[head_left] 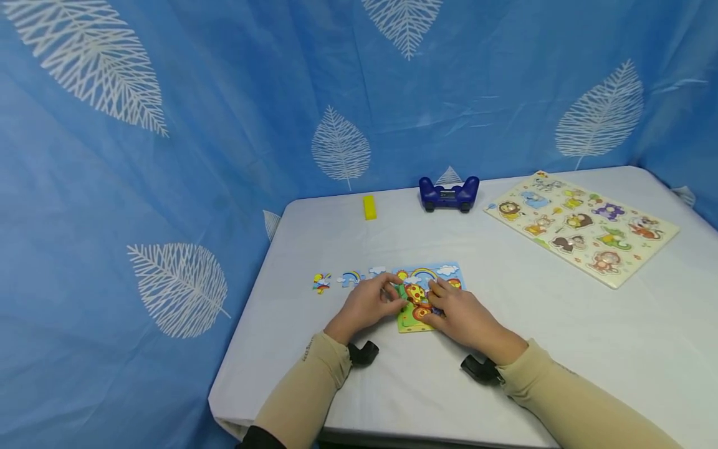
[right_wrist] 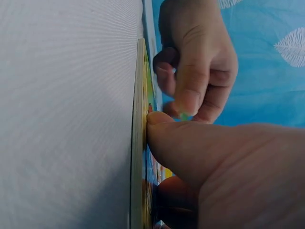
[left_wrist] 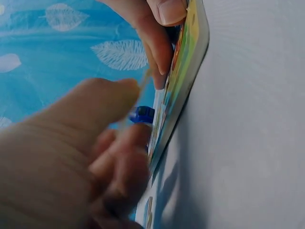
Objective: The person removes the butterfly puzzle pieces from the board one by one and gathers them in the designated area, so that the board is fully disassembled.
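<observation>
A small jigsaw puzzle board (head_left: 416, 324) with a bright cartoon picture lies on the table. My left hand (head_left: 370, 302) is above its left side and pinches a thin puzzle piece (left_wrist: 142, 90) between thumb and fingers. A green bit of that piece shows at the fingertips in the right wrist view. My right hand (head_left: 468, 317) rests on the board's right part, its thumb (right_wrist: 164, 126) and fingertips touching the picture; the fingers cover some of it. Left of the board lie loose pieces: a colourful one (head_left: 321, 283), a rainbow one (head_left: 350, 279) and a cloud one (head_left: 377, 270).
At the back of the white table (head_left: 561, 349) are a yellow block (head_left: 369, 207) and a dark blue game controller (head_left: 449, 194). A larger animal puzzle board (head_left: 583, 227) lies at the back right. A blue leaf-patterned curtain (head_left: 252, 93) hangs behind.
</observation>
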The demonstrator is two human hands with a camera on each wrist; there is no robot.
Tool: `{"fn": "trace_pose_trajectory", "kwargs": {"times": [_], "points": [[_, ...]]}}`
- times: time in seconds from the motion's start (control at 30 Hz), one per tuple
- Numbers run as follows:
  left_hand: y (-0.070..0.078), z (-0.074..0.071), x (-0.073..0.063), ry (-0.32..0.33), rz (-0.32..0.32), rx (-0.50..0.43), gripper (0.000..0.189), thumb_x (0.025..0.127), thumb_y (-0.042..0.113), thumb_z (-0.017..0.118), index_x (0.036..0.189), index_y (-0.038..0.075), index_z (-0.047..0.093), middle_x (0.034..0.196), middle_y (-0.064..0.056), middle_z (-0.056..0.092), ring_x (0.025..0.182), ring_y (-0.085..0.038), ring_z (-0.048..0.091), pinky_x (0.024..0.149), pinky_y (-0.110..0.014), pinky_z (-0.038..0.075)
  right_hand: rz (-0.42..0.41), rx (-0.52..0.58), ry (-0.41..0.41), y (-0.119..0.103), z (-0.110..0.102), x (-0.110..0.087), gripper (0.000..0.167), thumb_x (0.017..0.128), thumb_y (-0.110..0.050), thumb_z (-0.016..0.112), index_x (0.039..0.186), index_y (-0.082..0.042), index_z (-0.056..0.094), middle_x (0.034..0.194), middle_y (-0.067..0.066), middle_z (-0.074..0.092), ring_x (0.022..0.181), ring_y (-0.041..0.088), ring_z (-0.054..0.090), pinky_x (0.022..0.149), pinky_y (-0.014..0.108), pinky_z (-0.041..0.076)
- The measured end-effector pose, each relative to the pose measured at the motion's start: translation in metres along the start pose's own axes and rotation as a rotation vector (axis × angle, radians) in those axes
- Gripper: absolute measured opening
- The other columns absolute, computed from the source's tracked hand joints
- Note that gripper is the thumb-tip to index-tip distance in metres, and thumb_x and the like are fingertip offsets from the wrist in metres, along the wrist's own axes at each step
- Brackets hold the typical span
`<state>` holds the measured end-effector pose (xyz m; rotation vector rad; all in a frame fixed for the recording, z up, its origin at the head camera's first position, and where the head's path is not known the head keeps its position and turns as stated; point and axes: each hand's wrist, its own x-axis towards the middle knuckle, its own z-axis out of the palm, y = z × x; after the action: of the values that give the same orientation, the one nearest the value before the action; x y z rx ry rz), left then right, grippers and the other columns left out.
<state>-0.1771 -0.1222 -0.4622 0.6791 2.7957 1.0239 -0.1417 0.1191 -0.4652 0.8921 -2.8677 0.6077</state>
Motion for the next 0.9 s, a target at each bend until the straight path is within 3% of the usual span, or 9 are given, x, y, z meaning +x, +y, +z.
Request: {"fn": "trace_pose_trajectory", "kwargs": {"times": [0.27,0.43,0.53,0.67,0.8,0.9], "points": [[0.002,-0.007,-0.006,0.039,-0.149,-0.364,0.044,0.091,0.027,0.081,0.13,0.016,0.066,0.103,0.0,0.075,0.081,-0.011,0.07,0.066,-0.03,0.056,-0.028,-0.001,0.013,0.002,0.0,-0.001,0.051,0.098,-0.035,0.07,0.131,0.004,0.068,0.142,0.028,0.058,0.136,0.05,0.05,0.101,0.063,0.048],[0.0,-0.017,-0.015,0.069,-0.186,-0.518,0.043,0.093,0.023,0.078,0.132,0.015,0.062,0.106,-0.005,0.073,0.084,-0.019,0.071,0.071,-0.034,0.057,-0.023,0.002,0.015,0.002,0.001,-0.001,0.052,0.097,-0.035,0.071,0.131,0.005,0.067,0.143,0.028,0.057,0.137,0.049,0.05,0.102,0.062,0.048],[-0.002,-0.028,-0.026,0.105,-0.204,-0.539,0.042,0.095,0.019,0.075,0.133,0.013,0.061,0.106,-0.009,0.071,0.088,-0.027,0.072,0.074,-0.037,0.058,-0.019,0.001,0.014,0.002,0.001,-0.003,0.052,0.096,-0.034,0.073,0.13,0.005,0.068,0.144,0.028,0.057,0.138,0.049,0.049,0.101,0.061,0.048],[-0.01,-0.047,-0.04,0.191,-0.254,-0.501,0.034,0.094,0.015,0.073,0.127,0.011,0.063,0.098,-0.008,0.072,0.086,-0.035,0.071,0.071,-0.037,0.056,-0.019,-0.006,0.019,0.001,0.001,-0.004,0.051,0.096,-0.033,0.073,0.13,0.005,0.068,0.144,0.028,0.057,0.137,0.048,0.05,0.1,0.062,0.049],[-0.029,-0.068,-0.056,0.254,-0.354,-0.456,0.026,0.093,0.011,0.071,0.118,0.009,0.065,0.087,-0.009,0.071,0.078,-0.032,0.069,0.067,-0.034,0.055,-0.024,-0.009,0.026,0.002,0.001,-0.004,0.053,0.097,-0.034,0.071,0.133,0.005,0.066,0.144,0.028,0.057,0.137,0.049,0.05,0.1,0.063,0.048],[-0.044,-0.081,-0.068,0.258,-0.453,-0.41,0.023,0.093,0.009,0.07,0.115,0.006,0.065,0.084,-0.01,0.069,0.074,-0.026,0.067,0.067,-0.032,0.054,-0.029,-0.011,0.026,0.002,0.0,-0.003,0.052,0.098,-0.034,0.071,0.132,0.005,0.066,0.144,0.028,0.057,0.136,0.049,0.05,0.1,0.063,0.048]]}}
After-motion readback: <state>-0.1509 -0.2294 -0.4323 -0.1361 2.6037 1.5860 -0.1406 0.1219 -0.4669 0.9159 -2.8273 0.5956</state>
